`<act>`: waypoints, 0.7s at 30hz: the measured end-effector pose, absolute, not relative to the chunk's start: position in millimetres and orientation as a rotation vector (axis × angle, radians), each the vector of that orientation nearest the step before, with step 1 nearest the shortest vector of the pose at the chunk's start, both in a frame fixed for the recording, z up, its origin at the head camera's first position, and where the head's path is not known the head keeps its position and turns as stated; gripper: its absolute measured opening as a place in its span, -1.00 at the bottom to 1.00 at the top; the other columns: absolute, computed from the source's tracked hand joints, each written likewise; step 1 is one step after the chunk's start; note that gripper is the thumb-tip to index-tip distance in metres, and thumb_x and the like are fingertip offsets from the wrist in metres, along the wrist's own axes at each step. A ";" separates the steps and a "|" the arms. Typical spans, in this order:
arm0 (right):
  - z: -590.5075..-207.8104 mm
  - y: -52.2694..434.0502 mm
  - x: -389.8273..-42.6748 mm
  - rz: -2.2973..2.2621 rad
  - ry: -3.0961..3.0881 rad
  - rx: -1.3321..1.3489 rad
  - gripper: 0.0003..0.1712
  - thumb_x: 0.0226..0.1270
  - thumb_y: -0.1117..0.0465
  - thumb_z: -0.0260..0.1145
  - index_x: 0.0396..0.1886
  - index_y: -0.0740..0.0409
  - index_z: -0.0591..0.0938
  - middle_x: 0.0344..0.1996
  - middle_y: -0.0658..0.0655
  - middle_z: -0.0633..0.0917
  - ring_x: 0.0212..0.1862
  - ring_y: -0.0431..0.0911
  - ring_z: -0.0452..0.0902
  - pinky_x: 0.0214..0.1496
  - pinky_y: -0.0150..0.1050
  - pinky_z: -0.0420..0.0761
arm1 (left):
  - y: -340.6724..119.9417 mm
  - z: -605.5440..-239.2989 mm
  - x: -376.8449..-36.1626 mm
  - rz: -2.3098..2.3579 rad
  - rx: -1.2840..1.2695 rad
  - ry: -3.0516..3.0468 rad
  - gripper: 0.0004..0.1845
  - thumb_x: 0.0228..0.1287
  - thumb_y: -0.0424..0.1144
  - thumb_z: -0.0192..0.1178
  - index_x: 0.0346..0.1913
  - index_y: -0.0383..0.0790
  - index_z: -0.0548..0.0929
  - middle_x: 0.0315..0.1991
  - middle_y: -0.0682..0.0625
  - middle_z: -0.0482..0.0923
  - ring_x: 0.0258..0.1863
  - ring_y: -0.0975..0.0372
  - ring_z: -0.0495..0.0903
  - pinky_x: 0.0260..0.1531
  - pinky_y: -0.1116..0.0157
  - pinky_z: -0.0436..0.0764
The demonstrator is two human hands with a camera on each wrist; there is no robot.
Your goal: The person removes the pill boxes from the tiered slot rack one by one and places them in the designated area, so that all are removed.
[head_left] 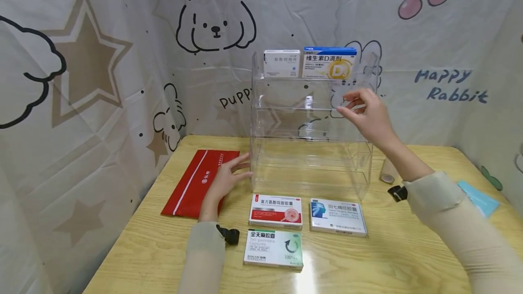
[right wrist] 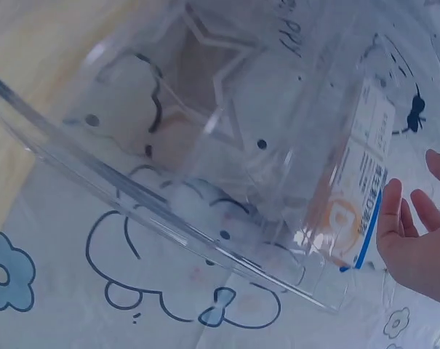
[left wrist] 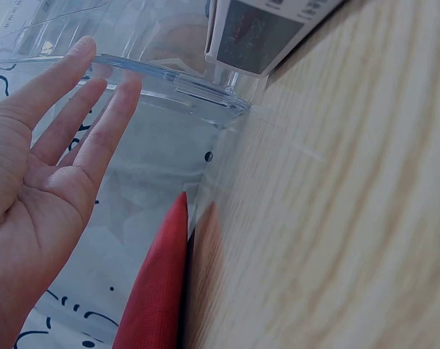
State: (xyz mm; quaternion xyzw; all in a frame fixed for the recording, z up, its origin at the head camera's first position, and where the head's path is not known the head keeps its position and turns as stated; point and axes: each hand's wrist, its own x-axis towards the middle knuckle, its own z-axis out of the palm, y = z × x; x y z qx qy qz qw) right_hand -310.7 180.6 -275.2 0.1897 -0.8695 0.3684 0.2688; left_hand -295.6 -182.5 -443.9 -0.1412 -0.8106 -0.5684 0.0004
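A clear acrylic tiered rack (head_left: 254, 124) stands on the table. On its top tier sit a white medicine box (head_left: 282, 63) and, to the right, a blue-and-yellow vitamin D drops box (head_left: 329, 63). My left hand (head_left: 222, 180) is at the rack's left side, fingers extended; in the left wrist view its fingertips meet the clear side edge (left wrist: 161, 73). Raised before the rack's right part, below the vitamin D box, my right hand (head_left: 369, 115) has loosely bent fingers and nothing between them. The right wrist view shows that hand (right wrist: 423, 254) beside the vitamin D box (right wrist: 358, 196).
In front of the rack lie a red-and-white capsule box (head_left: 275, 211), a blue-and-white box (head_left: 338, 217) and a green-and-white box (head_left: 273, 249). A red pouch (head_left: 192, 183) lies left. Right of the rack are a tan roll (head_left: 387, 173) and a light-blue packet (head_left: 479, 198).
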 end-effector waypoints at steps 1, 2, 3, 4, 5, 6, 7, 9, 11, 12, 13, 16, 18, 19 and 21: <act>-269.3 181.4 -315.0 0.988 -2.337 0.492 -0.62 0.34 0.21 0.33 0.05 0.35 0.55 -0.07 0.29 0.57 -0.19 -0.34 0.43 -0.22 -0.75 0.38 | -182.7 -444.3 -295.3 -1.786 -0.442 -2.544 -0.30 0.25 -0.29 0.32 0.45 -0.13 0.34 0.42 -0.13 0.37 0.32 -0.03 0.48 0.25 0.04 0.54; -263.8 182.2 -319.3 0.984 -2.331 0.473 -0.61 0.34 0.19 0.33 0.06 0.34 0.54 -0.06 0.29 0.56 -0.18 -0.33 0.43 -0.21 -0.75 0.38 | -182.7 -444.5 -295.1 -1.789 -0.440 -2.541 -0.30 0.24 -0.29 0.33 0.44 -0.13 0.35 0.41 -0.13 0.37 0.32 -0.02 0.48 0.25 0.04 0.54; -258.8 183.1 -323.7 0.981 -2.321 0.458 -0.60 0.34 0.19 0.33 0.07 0.34 0.54 -0.05 0.29 0.56 -0.17 -0.30 0.44 -0.21 -0.75 0.37 | -182.6 -444.6 -294.7 -1.794 -0.440 -2.536 -0.30 0.24 -0.30 0.33 0.44 -0.13 0.35 0.41 -0.13 0.38 0.32 -0.03 0.49 0.25 0.04 0.55; -254.1 184.1 -328.0 0.968 -2.309 0.449 -0.59 0.35 0.18 0.33 0.07 0.35 0.53 -0.04 0.30 0.55 -0.15 -0.25 0.45 -0.21 -0.75 0.36 | -182.5 -444.9 -294.5 -1.794 -0.443 -2.534 -0.30 0.24 -0.30 0.33 0.44 -0.13 0.35 0.41 -0.13 0.38 0.31 -0.03 0.49 0.24 0.04 0.55; -249.7 185.0 -331.9 0.954 -2.300 0.441 -0.58 0.35 0.19 0.32 0.08 0.36 0.53 -0.04 0.30 0.54 -0.13 -0.19 0.47 -0.21 -0.75 0.35 | -182.3 -445.2 -294.3 -1.794 -0.445 -2.532 -0.30 0.24 -0.30 0.33 0.44 -0.14 0.35 0.41 -0.14 0.37 0.31 -0.04 0.49 0.24 0.03 0.55; -245.6 185.9 -336.3 0.932 -2.288 0.434 -0.57 0.34 0.19 0.32 0.09 0.36 0.52 -0.04 0.31 0.54 -0.11 -0.12 0.47 -0.21 -0.75 0.33 | -182.1 -445.3 -294.0 -1.796 -0.445 -2.531 -0.30 0.24 -0.30 0.33 0.44 -0.14 0.35 0.41 -0.14 0.38 0.31 -0.04 0.49 0.24 0.03 0.55; -241.5 186.8 -339.9 0.914 -2.278 0.426 -0.57 0.34 0.20 0.32 0.09 0.37 0.52 -0.03 0.32 0.53 -0.09 -0.06 0.47 -0.20 -0.74 0.32 | -182.0 -445.5 -293.8 -1.793 -0.449 -2.531 -0.30 0.24 -0.30 0.32 0.44 -0.15 0.35 0.41 -0.15 0.38 0.31 -0.05 0.49 0.24 0.03 0.55; -233.9 189.0 -347.5 0.875 -2.262 0.412 -0.57 0.34 0.22 0.32 0.10 0.38 0.52 -0.02 0.33 0.52 -0.05 0.02 0.46 -0.18 -0.69 0.32 | -181.8 -445.4 -293.6 -1.790 -0.449 -2.537 -0.30 0.24 -0.30 0.32 0.44 -0.15 0.35 0.40 -0.16 0.39 0.31 -0.04 0.49 0.23 0.03 0.56; -226.3 191.0 -355.0 0.828 -2.259 0.403 -0.56 0.34 0.24 0.32 0.11 0.39 0.51 -0.01 0.35 0.51 -0.02 0.08 0.45 -0.13 -0.55 0.38 | -181.8 -445.2 -293.6 -1.779 -0.447 -2.544 -0.30 0.24 -0.30 0.32 0.44 -0.15 0.35 0.39 -0.17 0.39 0.31 -0.03 0.49 0.23 0.04 0.56; -222.6 191.7 -358.8 0.807 -2.264 0.394 -0.55 0.34 0.23 0.32 0.13 0.40 0.50 0.01 0.36 0.50 0.00 0.11 0.44 -0.07 -0.45 0.42 | -181.9 -445.1 -293.7 -1.775 -0.447 -2.545 -0.30 0.24 -0.29 0.32 0.44 -0.15 0.35 0.39 -0.17 0.40 0.31 -0.03 0.50 0.22 0.04 0.57; -219.1 192.7 -362.4 0.790 -2.272 0.386 -0.54 0.35 0.23 0.32 0.14 0.40 0.48 0.02 0.38 0.49 0.02 0.14 0.42 -0.02 -0.34 0.46 | -181.8 -444.7 -293.8 -1.771 -0.446 -2.547 -0.30 0.24 -0.29 0.32 0.44 -0.15 0.35 0.39 -0.17 0.40 0.31 -0.03 0.50 0.22 0.04 0.57; -210.4 195.7 -373.3 0.735 -2.317 0.359 -0.50 0.37 0.20 0.30 0.18 0.40 0.45 0.09 0.40 0.44 0.11 0.21 0.37 0.14 0.01 0.46 | -182.0 -443.7 -293.8 -1.771 -0.439 -2.548 -0.31 0.25 -0.27 0.32 0.44 -0.12 0.36 0.39 -0.15 0.40 0.31 -0.02 0.50 0.23 0.04 0.57; -206.2 197.3 -380.7 0.706 -2.355 0.343 -0.48 0.38 0.18 0.29 0.22 0.38 0.42 0.13 0.41 0.41 0.17 0.23 0.32 0.23 0.11 0.40 | -182.2 -443.1 -293.6 -1.771 -0.430 -2.555 -0.32 0.25 -0.25 0.32 0.43 -0.08 0.37 0.39 -0.11 0.41 0.31 0.00 0.50 0.23 0.04 0.57; -204.3 198.1 -384.6 0.697 -2.372 0.335 -0.47 0.39 0.17 0.28 0.23 0.37 0.42 0.16 0.41 0.40 0.20 0.23 0.29 0.25 0.13 0.37 | -182.4 -442.7 -293.5 -1.772 -0.425 -2.558 -0.32 0.25 -0.25 0.32 0.43 -0.07 0.37 0.38 -0.10 0.42 0.31 0.01 0.49 0.23 0.04 0.56; -201.2 199.0 -391.3 0.679 -2.408 0.325 -0.44 0.39 0.17 0.28 0.27 0.35 0.40 0.18 0.42 0.38 0.23 0.24 0.25 0.28 0.14 0.32 | -182.9 -443.2 -293.9 -1.775 -0.431 -2.555 -0.32 0.26 -0.26 0.32 0.44 -0.08 0.36 0.38 -0.11 0.42 0.32 -0.01 0.49 0.23 0.03 0.56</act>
